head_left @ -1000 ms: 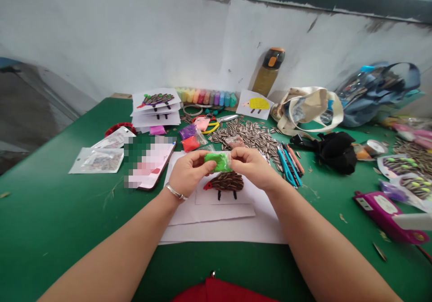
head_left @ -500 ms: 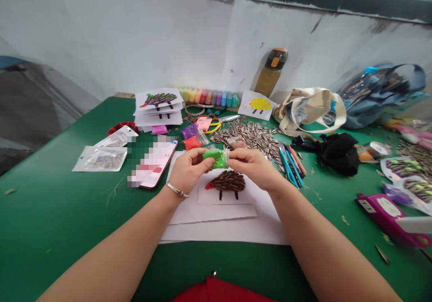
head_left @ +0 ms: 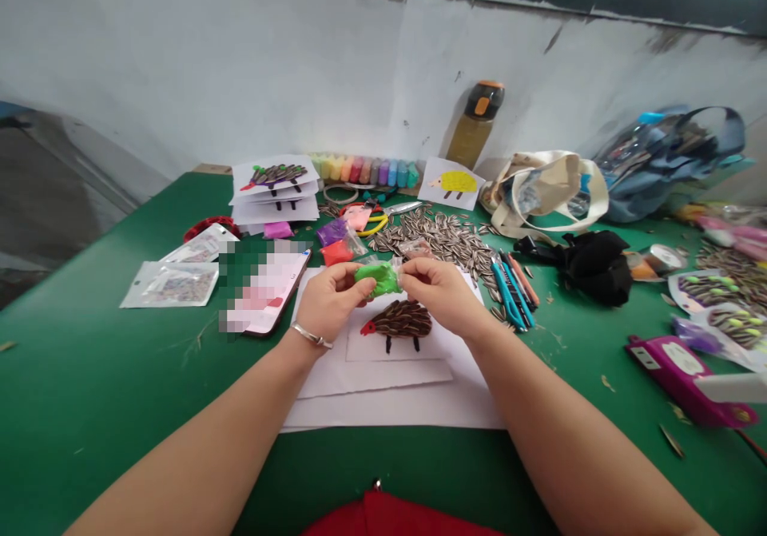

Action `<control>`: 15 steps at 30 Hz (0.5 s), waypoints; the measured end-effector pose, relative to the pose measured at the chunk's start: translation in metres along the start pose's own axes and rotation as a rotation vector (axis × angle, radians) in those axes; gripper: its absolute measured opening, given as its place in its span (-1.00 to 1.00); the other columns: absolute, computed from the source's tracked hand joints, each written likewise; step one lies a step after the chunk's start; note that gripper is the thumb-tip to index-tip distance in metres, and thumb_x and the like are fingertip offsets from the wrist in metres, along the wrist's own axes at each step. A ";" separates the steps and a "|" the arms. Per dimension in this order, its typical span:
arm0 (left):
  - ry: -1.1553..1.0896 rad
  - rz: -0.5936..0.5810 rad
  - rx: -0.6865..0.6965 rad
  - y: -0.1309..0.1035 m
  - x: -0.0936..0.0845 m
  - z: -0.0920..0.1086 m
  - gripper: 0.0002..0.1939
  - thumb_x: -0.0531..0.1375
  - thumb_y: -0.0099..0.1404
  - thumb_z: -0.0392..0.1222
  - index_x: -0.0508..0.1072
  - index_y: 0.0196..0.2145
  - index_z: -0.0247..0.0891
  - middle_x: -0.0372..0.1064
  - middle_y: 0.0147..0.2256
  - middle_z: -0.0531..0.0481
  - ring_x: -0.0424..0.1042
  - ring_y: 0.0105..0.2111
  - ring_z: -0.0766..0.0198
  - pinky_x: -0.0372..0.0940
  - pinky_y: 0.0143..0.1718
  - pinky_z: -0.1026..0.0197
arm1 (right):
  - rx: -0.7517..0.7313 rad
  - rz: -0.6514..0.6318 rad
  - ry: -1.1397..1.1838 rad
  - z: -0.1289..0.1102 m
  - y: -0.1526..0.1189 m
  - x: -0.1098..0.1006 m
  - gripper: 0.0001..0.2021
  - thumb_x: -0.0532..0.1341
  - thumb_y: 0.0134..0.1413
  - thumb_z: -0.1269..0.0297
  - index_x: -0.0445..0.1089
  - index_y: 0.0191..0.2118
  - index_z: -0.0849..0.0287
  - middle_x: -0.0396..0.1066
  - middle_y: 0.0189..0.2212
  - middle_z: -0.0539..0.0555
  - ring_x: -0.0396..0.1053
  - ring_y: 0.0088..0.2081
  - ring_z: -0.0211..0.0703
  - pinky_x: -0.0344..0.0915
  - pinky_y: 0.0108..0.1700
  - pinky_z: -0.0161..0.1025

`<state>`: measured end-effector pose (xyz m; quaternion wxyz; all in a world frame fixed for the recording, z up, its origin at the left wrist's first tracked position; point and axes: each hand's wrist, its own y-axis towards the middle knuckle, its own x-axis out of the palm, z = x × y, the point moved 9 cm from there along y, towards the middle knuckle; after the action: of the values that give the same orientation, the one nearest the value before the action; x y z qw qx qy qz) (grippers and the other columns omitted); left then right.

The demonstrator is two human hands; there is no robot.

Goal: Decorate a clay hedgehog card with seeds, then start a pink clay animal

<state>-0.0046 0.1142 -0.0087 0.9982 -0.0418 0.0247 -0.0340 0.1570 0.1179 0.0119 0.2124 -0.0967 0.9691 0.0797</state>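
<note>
Between my two hands is a small clear packet of green modelling clay [head_left: 379, 279]. My left hand [head_left: 335, 300] pinches its left end between thumb and fingers. Its right edge is gripped by the fingertips of my right hand [head_left: 440, 292]. Just below them lies a hedgehog picture [head_left: 400, 322] with a body of sunflower seeds, a red head and dark legs. It rests on white paper sheets [head_left: 389, 408]. Red [head_left: 336, 253] and purple clay packets [head_left: 331, 232] lie beyond my left hand.
Behind my hands spreads a pile of sunflower seeds [head_left: 447, 236], with scissors [head_left: 401, 208] beside it. Pens and a blue cutter [head_left: 508, 292] lie right, a phone [head_left: 269, 288] left. A bottle [head_left: 476, 125], a cream bag [head_left: 548, 192] and a clay row [head_left: 365, 170] stand by the wall.
The view has shifted slightly, so everything sits a little further left. Both hands still hold the green clay packet, and more of the green shows between them.
</note>
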 end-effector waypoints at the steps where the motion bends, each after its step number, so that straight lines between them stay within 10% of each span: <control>1: -0.014 0.006 -0.006 0.000 0.000 0.000 -0.60 0.35 0.02 -0.05 0.46 -0.22 -0.34 0.47 -0.38 -0.04 0.44 -0.44 0.30 0.39 -0.42 0.25 | 0.005 0.013 0.024 0.000 0.000 0.000 -0.87 0.14 0.04 0.28 0.42 -0.38 0.18 0.29 -0.56 -0.05 0.21 -0.49 -0.30 0.11 -0.45 -0.32; 15: -0.125 0.009 -0.042 -0.003 0.002 -0.001 -0.56 0.36 0.02 -0.04 0.45 -0.20 -0.37 0.45 -0.35 -0.07 0.45 -0.43 0.29 0.37 -0.42 0.27 | 0.044 0.080 0.225 0.007 0.000 0.000 -0.87 0.09 0.12 0.25 0.30 -0.38 0.14 0.24 -0.58 -0.08 0.17 -0.52 -0.32 0.11 -0.46 -0.34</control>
<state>-0.0030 0.1112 -0.0097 0.9969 -0.0648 -0.0366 -0.0263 0.1600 0.1192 0.0055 0.1009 -0.0615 0.9915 0.0552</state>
